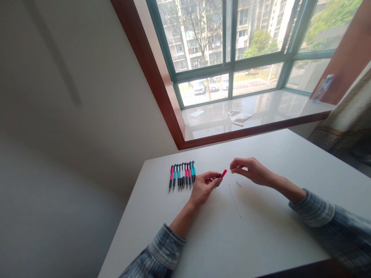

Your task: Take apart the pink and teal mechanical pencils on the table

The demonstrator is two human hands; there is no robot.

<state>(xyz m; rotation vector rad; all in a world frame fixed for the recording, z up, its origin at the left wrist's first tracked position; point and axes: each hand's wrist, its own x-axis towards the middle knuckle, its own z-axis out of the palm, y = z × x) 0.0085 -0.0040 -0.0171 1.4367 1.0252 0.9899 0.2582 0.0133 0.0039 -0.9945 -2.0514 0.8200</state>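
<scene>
Left hand (203, 188) clamped on red pen barrel (223, 173). Right hand (249, 171) empty, open, above thin refill (234, 200) and small metal piece (238, 183). Retractable pens (182, 175) lie side by side near worktop (261, 239) left edge.

No legible print in my view: any lettering on the row of click pens (182, 175) is too small to read, as on the red pen barrel (223, 173) in my left hand (204, 188). The parked cars (199, 87) outside show no readable plates.
</scene>
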